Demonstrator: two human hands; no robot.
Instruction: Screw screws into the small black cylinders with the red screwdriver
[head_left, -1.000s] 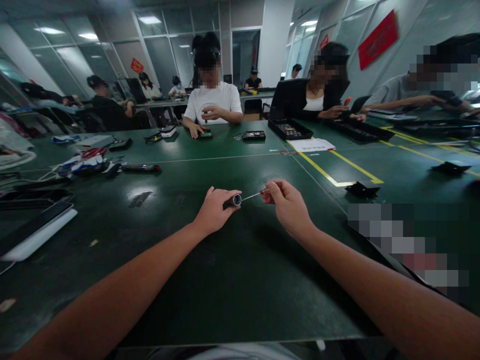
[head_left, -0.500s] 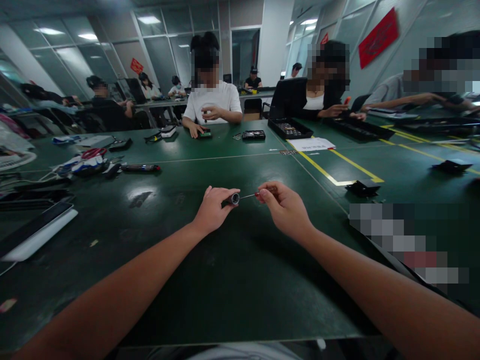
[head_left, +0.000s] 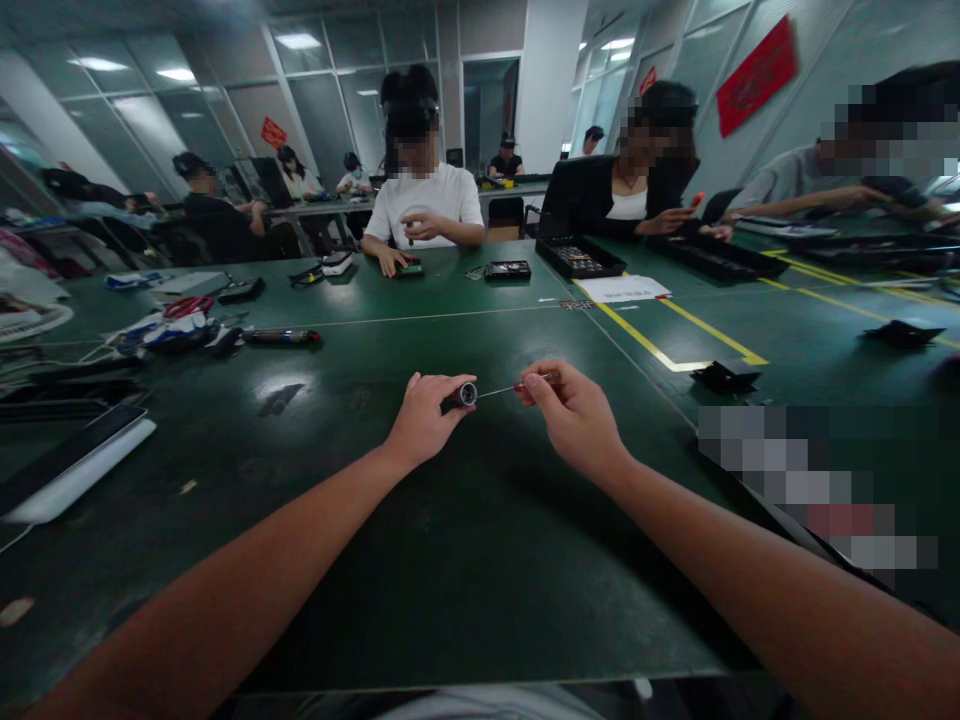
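Note:
My left hand (head_left: 426, 415) is closed round a short dark cylinder with a metallic ring at its end, like a small flashlight (head_left: 466, 394). Its round opening is turned toward me and to the right. Between finger and thumb, my right hand (head_left: 570, 408) grips the handle of a thin screwdriver (head_left: 523, 384). The metal shaft points left, and its tip is at the rim of the cylinder; whether it touches or goes inside I cannot tell. Both hands are held over the middle of the green table (head_left: 450, 580).
On the left lie a dark pen-shaped tool (head_left: 281, 338), gloves and cables (head_left: 180, 325), and a black-and-white device (head_left: 79, 460). Black trays (head_left: 577, 258), a paper sheet (head_left: 624, 289) and small black parts (head_left: 724, 376) lie right. A co-worker in white (head_left: 424, 205) sits opposite.
The cylinder has tilted slightly, and its opening has shifted a little up and left. My right hand has barely shifted, with the screwdriver handle showing more level.

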